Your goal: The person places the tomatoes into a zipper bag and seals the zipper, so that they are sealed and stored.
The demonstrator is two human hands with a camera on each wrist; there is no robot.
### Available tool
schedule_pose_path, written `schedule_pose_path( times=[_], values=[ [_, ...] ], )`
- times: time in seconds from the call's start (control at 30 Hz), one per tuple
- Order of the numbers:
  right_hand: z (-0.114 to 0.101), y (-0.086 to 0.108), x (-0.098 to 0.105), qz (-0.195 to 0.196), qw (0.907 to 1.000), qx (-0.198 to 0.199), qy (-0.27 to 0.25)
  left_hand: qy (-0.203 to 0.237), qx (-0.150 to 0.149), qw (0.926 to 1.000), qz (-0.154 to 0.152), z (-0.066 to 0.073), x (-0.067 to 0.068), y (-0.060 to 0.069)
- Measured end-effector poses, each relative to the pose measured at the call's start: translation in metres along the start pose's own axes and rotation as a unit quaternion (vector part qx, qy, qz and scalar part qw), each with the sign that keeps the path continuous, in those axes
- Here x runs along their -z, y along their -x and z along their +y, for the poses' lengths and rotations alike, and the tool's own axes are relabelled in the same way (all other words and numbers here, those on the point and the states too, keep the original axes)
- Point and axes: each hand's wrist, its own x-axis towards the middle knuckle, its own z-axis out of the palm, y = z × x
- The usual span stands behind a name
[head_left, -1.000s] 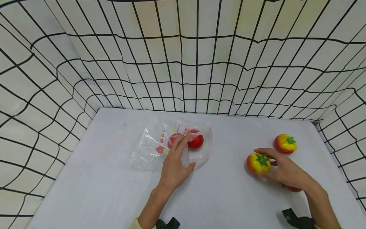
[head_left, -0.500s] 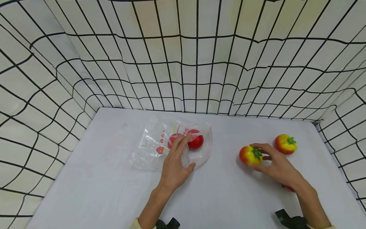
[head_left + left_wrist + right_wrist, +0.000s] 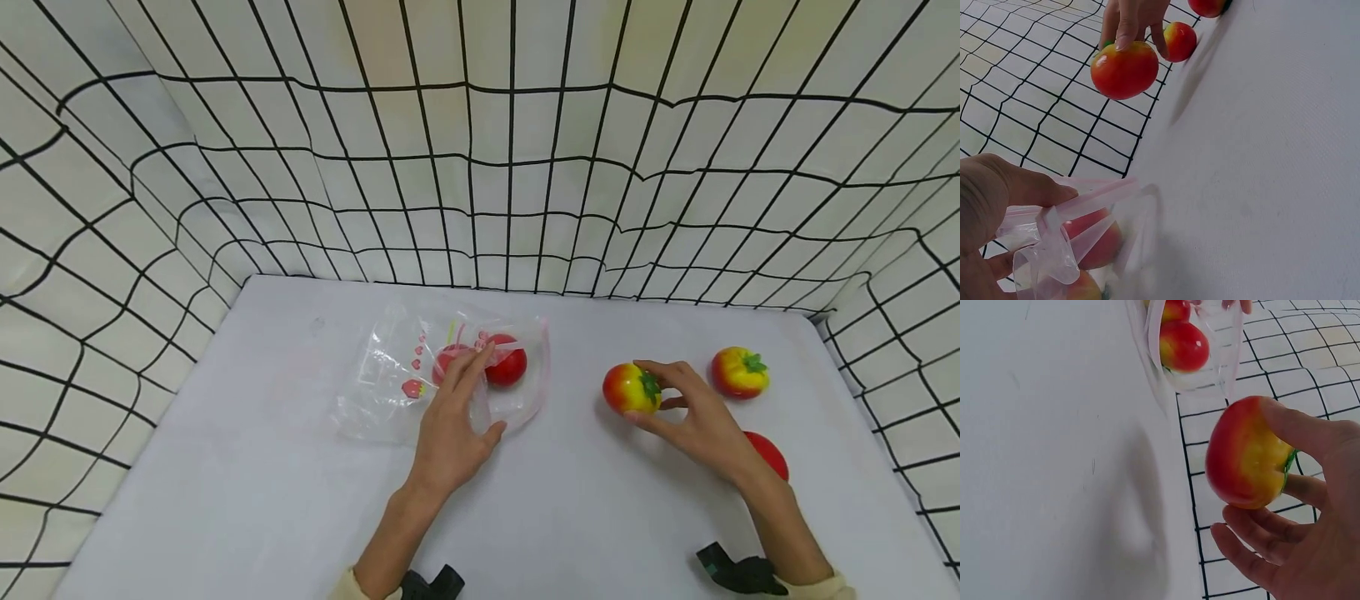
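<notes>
My right hand (image 3: 697,417) grips a red-and-yellow tomato (image 3: 628,389) with a green leafy top, thumb on one side and fingers on the other. A gap with shadow under the tomato (image 3: 1244,453) shows in the right wrist view. My left hand (image 3: 452,433) holds a clear plastic bag (image 3: 382,408) with a pink rim, thumb at its mouth in the left wrist view (image 3: 1088,197). Inside the bag are two red tomatoes (image 3: 507,367), one partly behind my fingers. Some of the left fingers are hidden by film.
Another red-and-yellow tomato (image 3: 738,372) sits at the table's right, and a red one (image 3: 767,456) is partly behind my right forearm. White table (image 3: 247,467) lies beneath everything. Black wire mesh (image 3: 510,167) stands along the back and both sides.
My right hand has moved left and slightly away from me with the tomato, nearer to the bag. The red tomato by the forearm shows more. My left hand keeps its place on the bag.
</notes>
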Motion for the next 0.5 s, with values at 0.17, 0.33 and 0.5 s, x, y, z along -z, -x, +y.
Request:
schedule_pose_path(
  times=[0.17, 0.33, 0.5],
  values=[
    [-0.007, -0.007, -0.007, 0.011, 0.9998, -0.008, -0.012, 0.004, 0.006, 1.0000, -0.001, 0.002, 0.002, -0.001],
    [-0.013, -0.012, -0.012, 0.011, 0.9997, -0.008, -0.021, 0.012, 0.006, 0.9999, 0.001, 0.002, 0.002, -0.001],
    [-0.018, -0.015, -0.018, 0.004, 0.9994, -0.007, -0.033, 0.014, 0.003, 0.9999, 0.004, 0.001, 0.001, -0.001]
  ],
)
